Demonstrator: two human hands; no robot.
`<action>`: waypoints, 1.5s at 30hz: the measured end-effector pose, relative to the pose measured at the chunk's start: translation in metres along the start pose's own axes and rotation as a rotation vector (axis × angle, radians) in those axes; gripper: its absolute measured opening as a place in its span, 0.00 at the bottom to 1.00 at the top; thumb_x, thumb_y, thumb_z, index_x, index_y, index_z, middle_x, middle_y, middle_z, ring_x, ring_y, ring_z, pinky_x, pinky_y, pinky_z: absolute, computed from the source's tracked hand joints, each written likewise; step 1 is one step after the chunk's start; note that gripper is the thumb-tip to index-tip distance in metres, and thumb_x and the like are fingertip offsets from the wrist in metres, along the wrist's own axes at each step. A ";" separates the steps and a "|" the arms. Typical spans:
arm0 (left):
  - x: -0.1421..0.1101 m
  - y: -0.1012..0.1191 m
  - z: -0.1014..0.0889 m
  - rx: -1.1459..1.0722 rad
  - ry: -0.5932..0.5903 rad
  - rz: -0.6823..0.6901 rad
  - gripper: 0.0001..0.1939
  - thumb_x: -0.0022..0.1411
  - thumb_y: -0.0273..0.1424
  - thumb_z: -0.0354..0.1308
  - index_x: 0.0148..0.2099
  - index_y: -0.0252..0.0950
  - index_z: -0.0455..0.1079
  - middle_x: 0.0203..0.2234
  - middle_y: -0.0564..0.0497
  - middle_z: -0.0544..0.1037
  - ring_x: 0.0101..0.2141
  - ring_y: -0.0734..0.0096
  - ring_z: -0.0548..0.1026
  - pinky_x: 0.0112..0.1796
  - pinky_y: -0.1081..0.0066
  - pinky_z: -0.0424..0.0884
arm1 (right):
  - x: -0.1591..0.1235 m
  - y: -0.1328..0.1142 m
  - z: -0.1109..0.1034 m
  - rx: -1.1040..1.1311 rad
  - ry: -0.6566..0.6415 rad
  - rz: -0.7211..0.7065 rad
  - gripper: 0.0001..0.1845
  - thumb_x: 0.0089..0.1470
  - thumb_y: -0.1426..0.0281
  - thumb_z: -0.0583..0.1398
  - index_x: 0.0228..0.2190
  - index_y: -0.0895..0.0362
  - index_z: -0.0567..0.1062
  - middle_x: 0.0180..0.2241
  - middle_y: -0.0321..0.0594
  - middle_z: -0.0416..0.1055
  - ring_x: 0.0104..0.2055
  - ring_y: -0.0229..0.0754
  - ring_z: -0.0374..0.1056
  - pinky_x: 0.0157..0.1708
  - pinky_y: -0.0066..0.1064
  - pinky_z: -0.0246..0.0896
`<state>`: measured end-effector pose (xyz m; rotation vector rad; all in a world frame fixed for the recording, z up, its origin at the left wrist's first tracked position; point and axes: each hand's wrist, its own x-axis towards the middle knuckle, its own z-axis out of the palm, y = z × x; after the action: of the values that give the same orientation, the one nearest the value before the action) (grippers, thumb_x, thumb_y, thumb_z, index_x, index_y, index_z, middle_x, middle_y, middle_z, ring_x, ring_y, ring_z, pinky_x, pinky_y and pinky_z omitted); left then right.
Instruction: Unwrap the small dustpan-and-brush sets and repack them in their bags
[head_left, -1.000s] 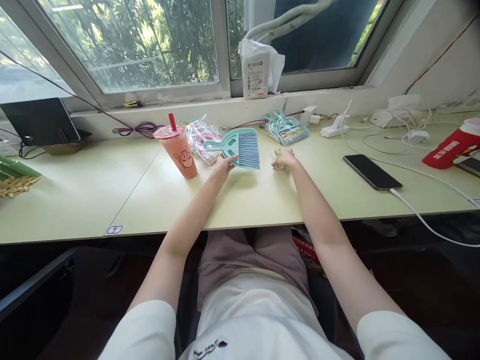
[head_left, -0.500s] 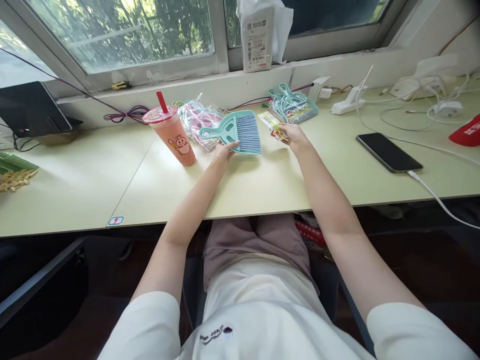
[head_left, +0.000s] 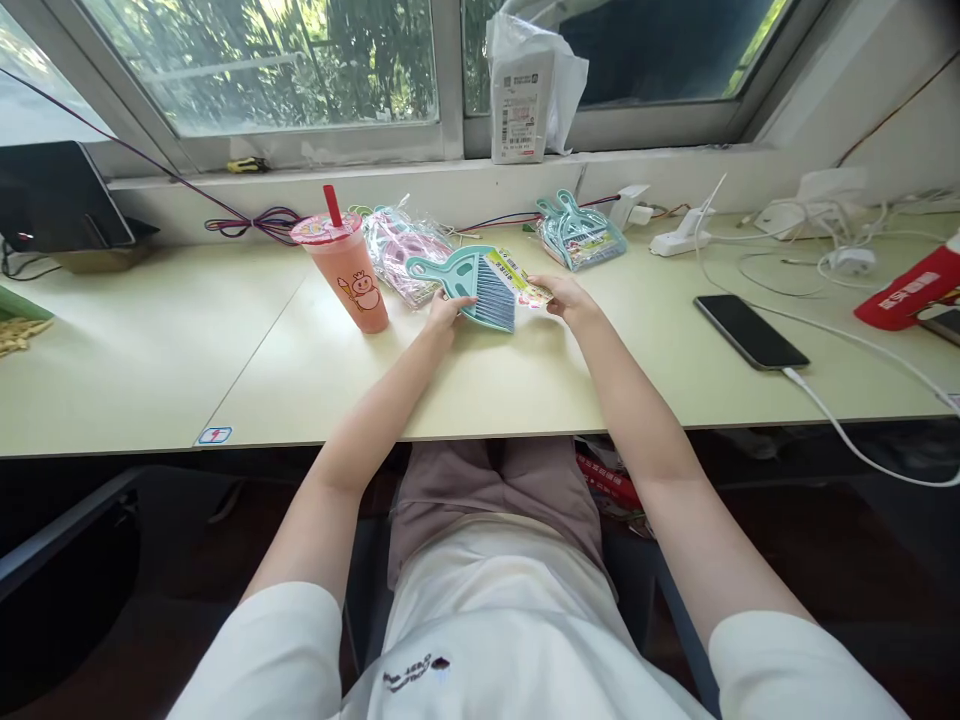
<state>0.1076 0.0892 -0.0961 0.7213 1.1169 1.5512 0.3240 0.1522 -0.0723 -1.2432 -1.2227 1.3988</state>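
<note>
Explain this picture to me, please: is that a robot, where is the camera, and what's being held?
No robot here: these are a person's two bare hands, seen from a camera worn on the head, looking forward and down. The left hand holds a mint-green brush with blue-grey bristles. The right hand pinches a printed card, which overlaps the bristles in this view. On the pale desk, a drink cup with a red straw stands left of the brush, beside pink items in clear wrapping. To the right lies a phone, cable plugged in.

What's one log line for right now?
left hand: holds teal brush | right hand: holds printed card near brush | nearby: pink cup
</note>
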 end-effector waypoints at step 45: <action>0.001 -0.006 0.002 -0.039 -0.044 0.023 0.32 0.43 0.16 0.72 0.48 0.41 0.65 0.40 0.55 0.80 0.43 0.68 0.81 0.50 0.64 0.79 | -0.017 -0.010 -0.004 -0.270 -0.156 -0.259 0.18 0.42 0.58 0.76 0.28 0.56 0.79 0.32 0.38 0.77 0.41 0.43 0.67 0.43 0.34 0.61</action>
<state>0.1114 0.0910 -0.1007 0.7408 1.0461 1.5647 0.3302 0.1373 -0.0598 -1.1192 -1.6605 1.1847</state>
